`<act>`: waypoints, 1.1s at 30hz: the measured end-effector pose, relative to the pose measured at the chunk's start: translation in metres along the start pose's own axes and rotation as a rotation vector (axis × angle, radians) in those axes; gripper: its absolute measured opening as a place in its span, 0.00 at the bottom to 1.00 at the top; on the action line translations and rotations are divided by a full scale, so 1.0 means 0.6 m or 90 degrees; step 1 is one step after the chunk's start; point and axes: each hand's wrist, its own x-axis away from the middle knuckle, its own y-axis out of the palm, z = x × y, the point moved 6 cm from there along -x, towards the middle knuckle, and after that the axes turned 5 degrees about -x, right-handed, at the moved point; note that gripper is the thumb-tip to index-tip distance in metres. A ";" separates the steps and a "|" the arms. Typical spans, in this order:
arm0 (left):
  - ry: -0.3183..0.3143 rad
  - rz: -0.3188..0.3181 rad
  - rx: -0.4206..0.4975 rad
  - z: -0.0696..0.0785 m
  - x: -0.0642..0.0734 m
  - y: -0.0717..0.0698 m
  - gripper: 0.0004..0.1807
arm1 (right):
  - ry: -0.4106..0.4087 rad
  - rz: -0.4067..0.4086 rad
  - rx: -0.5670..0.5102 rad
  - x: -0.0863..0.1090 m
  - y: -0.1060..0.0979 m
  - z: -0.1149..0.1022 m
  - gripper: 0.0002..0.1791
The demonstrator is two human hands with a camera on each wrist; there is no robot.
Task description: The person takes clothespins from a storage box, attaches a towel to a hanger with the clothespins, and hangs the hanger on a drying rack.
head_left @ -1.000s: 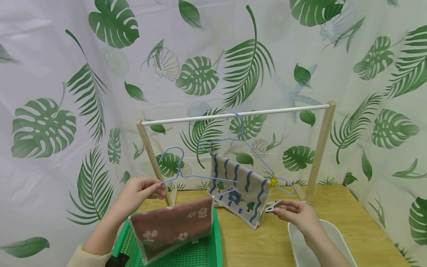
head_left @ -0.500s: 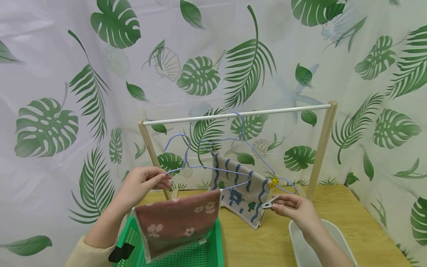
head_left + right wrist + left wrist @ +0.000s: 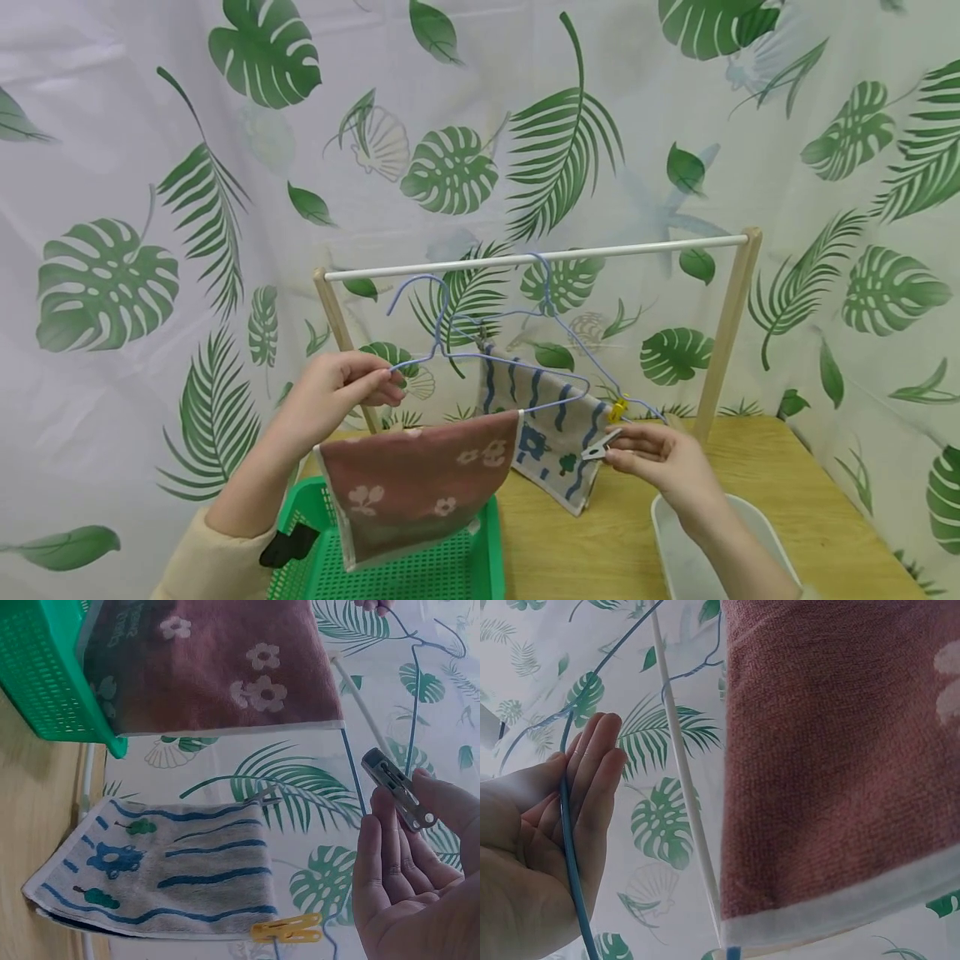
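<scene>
My left hand point(image 3: 341, 392) pinches the left arm of a blue wire hanger point(image 3: 480, 358). Over that hanger's lower bar drapes a reddish-brown towel point(image 3: 420, 483) with pale flowers. Between thumb and fingers, my right hand point(image 3: 663, 467) holds a grey clothespin point(image 3: 600, 446), a little right of the towel; the right wrist view shows the clothespin point(image 3: 397, 787) close up. Behind, a grey towel point(image 3: 187, 862) with blue wavy stripes hangs from a second blue hanger point(image 3: 547, 308). A yellow clothespin point(image 3: 289, 928) clips one end of it, a metallic one point(image 3: 262, 799) the other.
A drying rack with a white rod point(image 3: 645, 249) and wooden legs point(image 3: 723, 333) stands on the wooden table point(image 3: 600, 550). A green basket point(image 3: 491, 558) sits beneath the brown towel. At right is a white bin point(image 3: 750, 517). A leaf-print curtain point(image 3: 480, 83) hangs behind.
My left hand has moved up and to the right, lifting the hanger and brown towel. My right hand has come slightly up and left with the clothespin, nearer that towel.
</scene>
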 end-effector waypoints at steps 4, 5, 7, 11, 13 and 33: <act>0.001 0.002 0.010 0.010 -0.005 0.001 0.13 | -0.030 0.001 0.006 0.002 0.000 -0.020 0.24; 0.002 0.002 0.013 0.013 -0.007 0.001 0.13 | -0.036 0.001 0.008 0.003 -0.001 -0.026 0.24; 0.006 0.002 0.018 0.018 -0.009 0.003 0.12 | -0.045 0.003 0.012 0.004 -0.004 -0.037 0.23; 0.014 0.004 0.008 0.025 -0.012 0.003 0.12 | -0.059 0.012 0.024 0.003 -0.010 -0.057 0.22; 0.018 0.006 0.001 0.029 -0.014 0.002 0.12 | -0.068 0.017 0.030 0.003 -0.013 -0.066 0.23; 0.068 0.018 0.061 0.092 -0.022 0.007 0.12 | -0.219 0.047 0.032 0.035 -0.027 -0.140 0.17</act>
